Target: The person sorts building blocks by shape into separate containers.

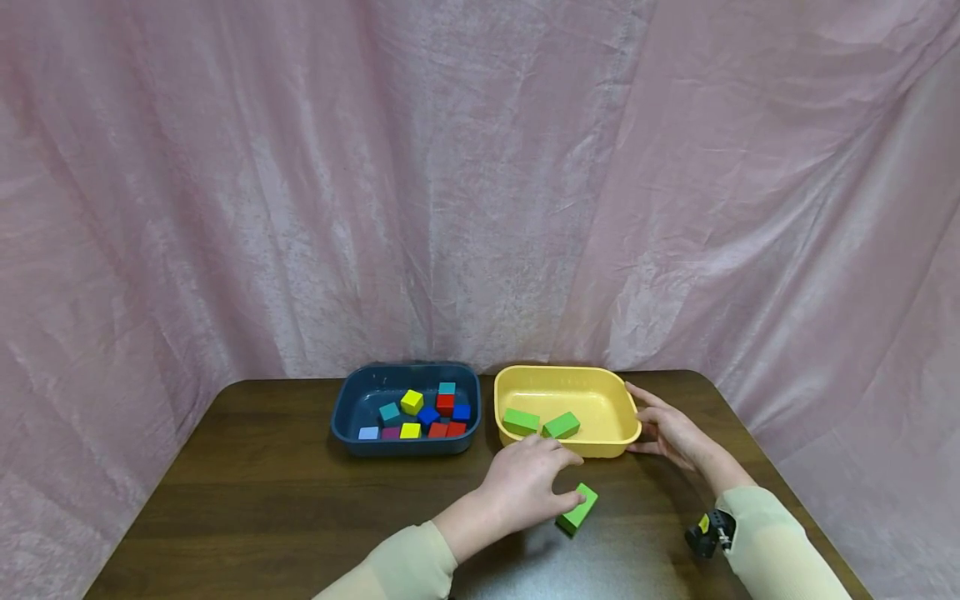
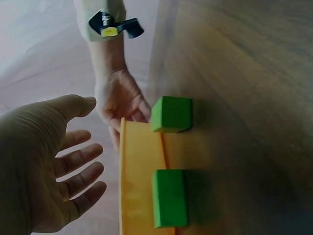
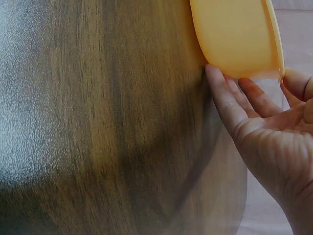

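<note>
In the head view my left hand (image 1: 525, 483) hovers in front of the yellow bin with thumb and fingers apart, holding nothing. Its thumb overlaps a green block (image 1: 577, 510) on the table. The left wrist view shows a green block (image 2: 171, 115) and another green block (image 2: 170, 198) outside the bin's wall (image 2: 139, 166), both apart from the fingers. My right hand (image 1: 671, 433) touches the right end of the yellow bin (image 1: 566, 377) with spread, fairly straight fingers (image 3: 227, 100). Inside that bin lie a green block (image 1: 521, 422) and a second green block (image 1: 561, 426).
Left of the yellow bin stands a dark blue bin (image 1: 397, 447) with several small coloured cubes (image 1: 412, 402). Both bins stand near the back edge of the brown wooden table (image 1: 247, 500). A pink curtain (image 1: 450, 183) hangs behind it.
</note>
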Tool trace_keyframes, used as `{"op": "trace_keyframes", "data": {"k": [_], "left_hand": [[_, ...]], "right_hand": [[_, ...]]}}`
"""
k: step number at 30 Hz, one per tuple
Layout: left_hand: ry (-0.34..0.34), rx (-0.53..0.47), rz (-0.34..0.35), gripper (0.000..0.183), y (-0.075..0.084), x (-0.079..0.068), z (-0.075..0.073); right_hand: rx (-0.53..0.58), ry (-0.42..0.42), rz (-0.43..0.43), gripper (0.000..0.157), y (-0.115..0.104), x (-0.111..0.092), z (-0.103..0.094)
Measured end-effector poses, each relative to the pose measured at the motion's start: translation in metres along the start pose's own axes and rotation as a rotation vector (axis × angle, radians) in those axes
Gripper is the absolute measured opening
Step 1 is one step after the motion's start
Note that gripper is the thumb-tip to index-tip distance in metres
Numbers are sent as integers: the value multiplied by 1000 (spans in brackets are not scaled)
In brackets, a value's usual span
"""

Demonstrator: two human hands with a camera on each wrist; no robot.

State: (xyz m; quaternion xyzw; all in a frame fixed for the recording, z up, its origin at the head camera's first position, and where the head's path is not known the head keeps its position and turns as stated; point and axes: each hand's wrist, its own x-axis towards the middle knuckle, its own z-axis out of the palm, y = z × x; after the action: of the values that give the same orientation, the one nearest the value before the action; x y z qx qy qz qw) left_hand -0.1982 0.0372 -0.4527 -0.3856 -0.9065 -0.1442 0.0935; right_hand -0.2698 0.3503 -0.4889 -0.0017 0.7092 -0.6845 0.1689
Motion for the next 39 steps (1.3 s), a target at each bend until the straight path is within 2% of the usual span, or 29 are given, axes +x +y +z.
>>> {"op": "trace_keyframes", "data": {"k": [14,27,39], "left_hand": [[-79,36,-64,40,5,-7,29],[-108,80,-86,41,11,-8,40],[-86,128,-82,43,12,-8,46]], "right_hand": [[11,8,9,69,0,0,0],[10,14,9,68,-1,1,0],[16,11,4,70,1,1,-1]]}}
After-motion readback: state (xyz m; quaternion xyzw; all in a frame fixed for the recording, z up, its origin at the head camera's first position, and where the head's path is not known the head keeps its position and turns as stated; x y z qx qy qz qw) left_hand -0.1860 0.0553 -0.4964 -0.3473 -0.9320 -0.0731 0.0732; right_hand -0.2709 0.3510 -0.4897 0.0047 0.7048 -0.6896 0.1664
